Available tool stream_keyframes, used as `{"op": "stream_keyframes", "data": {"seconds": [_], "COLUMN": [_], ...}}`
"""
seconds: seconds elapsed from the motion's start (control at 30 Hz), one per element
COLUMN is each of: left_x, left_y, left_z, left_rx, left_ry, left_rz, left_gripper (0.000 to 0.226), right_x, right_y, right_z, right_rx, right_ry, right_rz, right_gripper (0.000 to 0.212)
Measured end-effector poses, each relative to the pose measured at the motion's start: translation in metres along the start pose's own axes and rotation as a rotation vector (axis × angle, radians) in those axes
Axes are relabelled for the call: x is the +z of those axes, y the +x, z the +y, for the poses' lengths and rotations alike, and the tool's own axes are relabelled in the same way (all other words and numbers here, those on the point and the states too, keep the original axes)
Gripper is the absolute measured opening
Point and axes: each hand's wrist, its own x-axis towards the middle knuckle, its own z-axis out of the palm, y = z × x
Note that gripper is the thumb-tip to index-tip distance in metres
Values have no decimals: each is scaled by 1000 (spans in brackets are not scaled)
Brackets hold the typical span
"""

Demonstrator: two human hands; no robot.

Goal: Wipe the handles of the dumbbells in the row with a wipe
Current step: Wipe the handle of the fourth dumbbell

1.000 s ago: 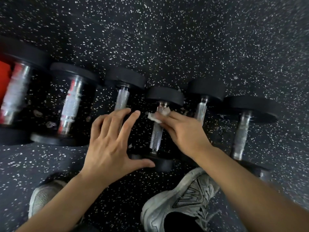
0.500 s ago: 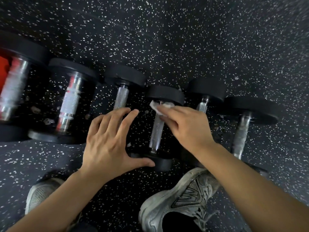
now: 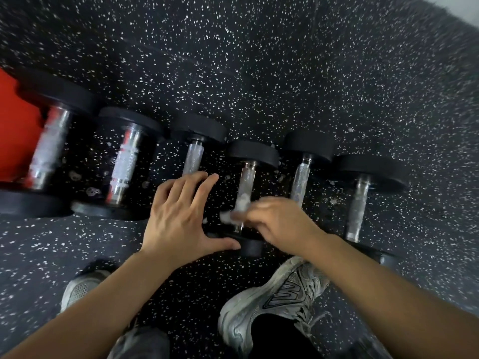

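Several black dumbbells with chrome handles lie in a row on the speckled floor. My right hand (image 3: pixel 280 221), blurred by motion, grips a white wipe (image 3: pixel 239 207) against the lower part of the fourth dumbbell's handle (image 3: pixel 246 178). My left hand (image 3: pixel 181 216) lies flat with spread fingers over the near half of the third dumbbell, whose handle (image 3: pixel 194 158) shows above my fingers; its thumb rests by the fourth dumbbell's near head (image 3: pixel 250 246). The fifth handle (image 3: pixel 300 181) and sixth handle (image 3: pixel 359 208) stand to the right.
Two bigger dumbbells (image 3: pixel 124 164) (image 3: pixel 49 149) lie at the left, beside a red surface (image 3: pixel 15 125). My grey shoes (image 3: pixel 280 294) (image 3: pixel 83 288) stand just in front of the row. Black speckled rubber floor (image 3: pixel 259 73) stretches beyond the dumbbells.
My right hand slid the wipe down the fourth handle, from its far end by the head toward the near end. My left hand stayed in place.
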Motion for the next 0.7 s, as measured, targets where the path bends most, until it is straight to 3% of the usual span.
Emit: {"op": "stream_keyframes", "data": {"seconds": [0.07,0.13,0.27,0.47,0.6,0.67,0.7], "left_x": [-4,-8,-8,-5,-6,-6,-5], "left_y": [4,11,16,14,14,15,15], "left_z": [1,0,-4,-5,-3,-3,-3], "left_rx": [24,68,100,87,88,86,86], "left_ry": [18,45,36,9,28,48,54], "left_rz": [-36,-62,-73,-23,-18,-18,-18], "left_gripper": [133,135,133,129,128,129,129], "right_x": [-9,-11,4,15,6,-5,-10], "right_y": [8,18,23,3,5,12,15], "right_z": [4,7,3,-8,-10,-7,-4], "right_rx": [126,258,342,156,64,99,138], "right_ry": [22,8,53,34,19,57,96], "right_rz": [242,365,245,51,-182,-121,6], "right_gripper": [33,30,31,29,32,31,30]}}
